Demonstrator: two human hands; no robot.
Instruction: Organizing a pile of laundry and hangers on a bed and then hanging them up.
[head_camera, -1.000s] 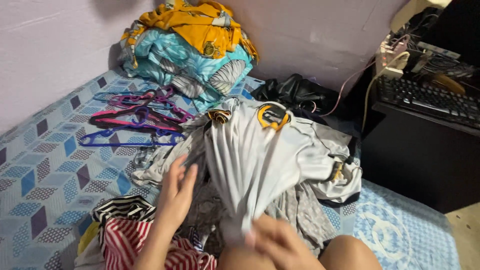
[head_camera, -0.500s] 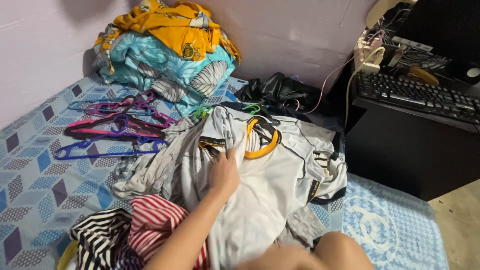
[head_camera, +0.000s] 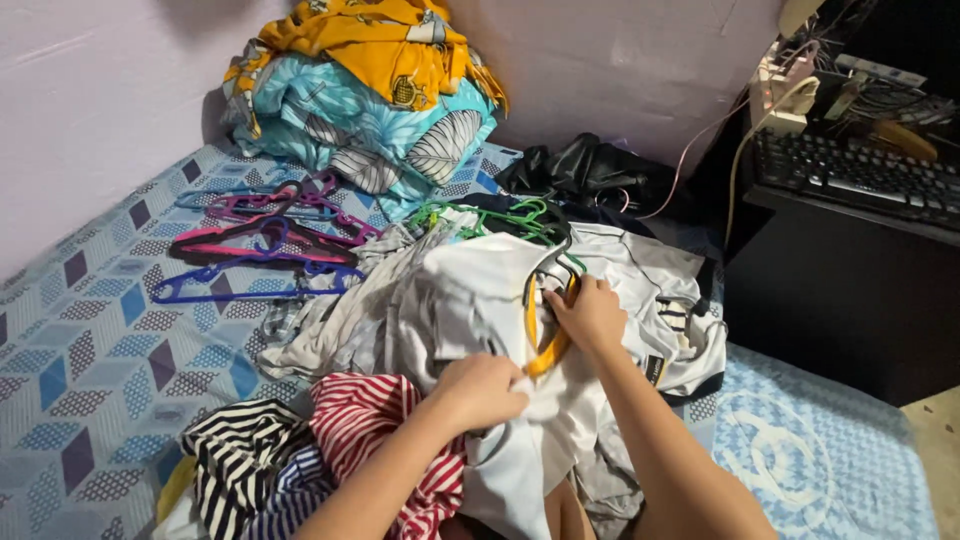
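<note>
At the far left of the frame the bed (head_camera: 90, 350), in a blue sheet with a geometric pattern, runs along a lilac wall (head_camera: 100, 90). On it, left of centre, lie several plastic hangers (head_camera: 255, 235) in purple, pink and blue, fanned out and overlapping. Above them, in the upper middle, a pile of bedding (head_camera: 370, 100) in turquoise leaf print and mustard yellow sits in the corner against the wall.

At the lower left a black-and-white striped garment (head_camera: 235, 455) lies crumpled, touching a red-and-white striped one (head_camera: 370, 420) just to its right. The left hand (head_camera: 480, 390), in the lower middle, is closed into a fist on a fold of the white shirt (head_camera: 470, 300), which lies on top of the clothes heap in the centre of the frame. The shirt has a yellow and black collar (head_camera: 545, 350). The right hand (head_camera: 590, 312), just right of centre, has its fingers curled around that collar near the top, gripping it. Green hangers (head_camera: 500, 215) lie just above the shirt, partly under it.

Behind them a black bag (head_camera: 590, 170) lies crumpled by the wall. At the right a dark desk (head_camera: 840, 290) stands beside the bed, with a black keyboard (head_camera: 860, 175) on it and a power strip (head_camera: 780, 95) with cables at the upper right.
</note>
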